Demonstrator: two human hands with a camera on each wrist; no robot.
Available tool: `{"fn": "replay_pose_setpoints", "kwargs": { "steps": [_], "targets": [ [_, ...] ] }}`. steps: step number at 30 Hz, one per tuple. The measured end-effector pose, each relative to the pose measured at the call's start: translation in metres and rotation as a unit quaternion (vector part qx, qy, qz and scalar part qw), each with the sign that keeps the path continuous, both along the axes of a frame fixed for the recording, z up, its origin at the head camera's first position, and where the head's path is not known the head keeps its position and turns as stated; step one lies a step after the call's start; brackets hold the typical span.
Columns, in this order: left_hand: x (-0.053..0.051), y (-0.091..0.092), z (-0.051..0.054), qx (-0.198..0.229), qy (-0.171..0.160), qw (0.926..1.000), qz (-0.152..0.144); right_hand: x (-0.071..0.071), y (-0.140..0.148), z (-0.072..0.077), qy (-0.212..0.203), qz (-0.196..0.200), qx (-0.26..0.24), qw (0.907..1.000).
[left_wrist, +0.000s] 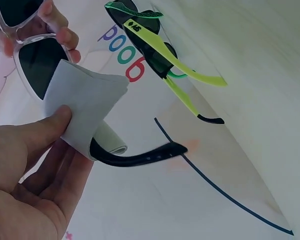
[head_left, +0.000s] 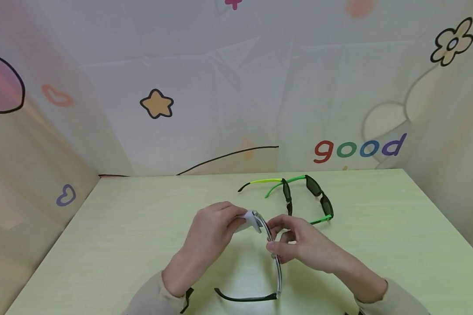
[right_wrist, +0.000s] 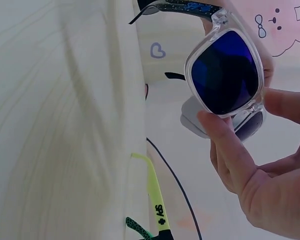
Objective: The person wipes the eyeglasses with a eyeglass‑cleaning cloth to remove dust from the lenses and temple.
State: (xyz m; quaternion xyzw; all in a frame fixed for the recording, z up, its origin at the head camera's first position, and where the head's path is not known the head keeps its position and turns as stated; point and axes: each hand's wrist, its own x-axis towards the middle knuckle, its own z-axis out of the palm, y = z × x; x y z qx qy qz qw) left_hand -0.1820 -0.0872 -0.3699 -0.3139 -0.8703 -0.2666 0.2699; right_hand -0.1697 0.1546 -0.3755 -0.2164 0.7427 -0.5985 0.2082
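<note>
A pair of clear-framed sunglasses (right_wrist: 225,75) with dark lenses and black temples is held above the table between both hands. My right hand (head_left: 305,245) pinches the frame near its middle, thumb on one side and fingers on the other. With thumb and fingers my left hand (head_left: 213,232) grips a folded white cloth (left_wrist: 87,100), which wraps one end of the sunglasses and covers part of a lens. A black temple (left_wrist: 140,157) sticks out past the cloth in the left wrist view. The other black temple (head_left: 246,299) points left, low in the head view.
Beyond the hands, yellow-green sunglasses (head_left: 287,192) and green sunglasses (head_left: 326,205) lie on the pale table (head_left: 134,227), temples unfolded. A printed curtain (head_left: 220,96) hangs along the back and sides. Part of a black object (head_left: 187,299) shows beside the left sleeve.
</note>
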Motion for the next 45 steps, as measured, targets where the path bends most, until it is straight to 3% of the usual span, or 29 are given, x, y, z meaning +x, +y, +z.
{"fn": "replay_pose_setpoints", "kwargs": {
  "steps": [9, 29, 45],
  "targets": [
    [-0.001, -0.012, -0.007, 0.010, -0.014, 0.9998, 0.007, -0.001, 0.008, 0.003, -0.013, -0.018, -0.003, 0.9997],
    [0.000, -0.031, -0.016, 0.044, -0.099, 0.9934, 0.038, -0.004, 0.024, 0.007, 0.003, -0.030, -0.020, 0.9993],
    [-0.003, -0.026, -0.015, 0.031, -0.049, 0.9978, 0.031, -0.003, 0.015, 0.005, 0.004, -0.027, -0.017, 0.9995]
  ]
}}
